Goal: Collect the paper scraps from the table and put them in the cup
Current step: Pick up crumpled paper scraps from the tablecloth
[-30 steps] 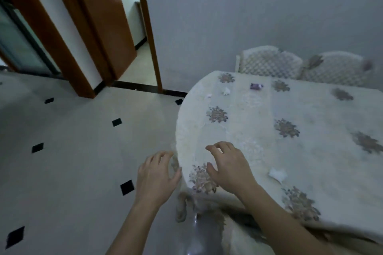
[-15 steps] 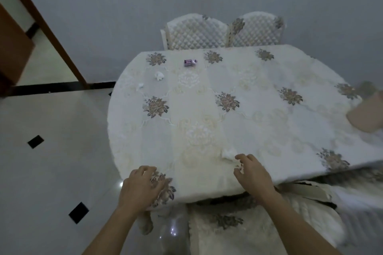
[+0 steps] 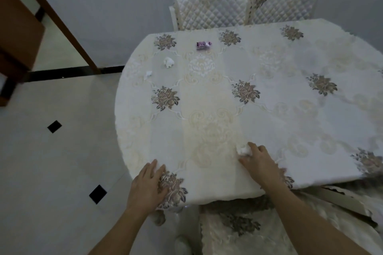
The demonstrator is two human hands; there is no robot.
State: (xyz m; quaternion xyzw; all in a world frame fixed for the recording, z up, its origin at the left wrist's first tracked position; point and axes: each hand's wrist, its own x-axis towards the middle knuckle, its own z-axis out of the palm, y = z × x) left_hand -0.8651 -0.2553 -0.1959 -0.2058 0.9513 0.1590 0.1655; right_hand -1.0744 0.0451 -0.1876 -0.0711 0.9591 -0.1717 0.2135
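Round table (image 3: pixel 310 130) under a white-and-cream embroidered cloth with grey-brown flower motifs fills most of the frame; all positions below are relative to it. Two white quilted chair backs (image 3: pixel 211 12) stand side by side at its far edge, against the grey wall. Another cloth-covered seat (image 3: pixel 238 232) is tucked under the near edge.

Left hand (image 3: pixel 148 188) lies flat on the near-left rim, fingers extended and loose, gripping nothing, fingertips on a flower motif at the edge. Right hand (image 3: pixel 260 164) is on the near edge, right of the left hand, fingers curled around a crumpled white paper scrap (image 3: pixel 244 149); thumb and index touch it, scrap is on the cloth, can't tell if it's lifted.

Remaining scraps, all at the far-left part of the table:
- crumpled white paper ball (image 3: pixel 168 62), near the far-left flower motif
- smaller white paper scrap (image 3: pixel 148 74), just left of and nearer than the ball, close to the rim
- small purple wrapper-like scrap (image 3: pixel 204 45), near the far edge, in front of the chairs

No cup in view.
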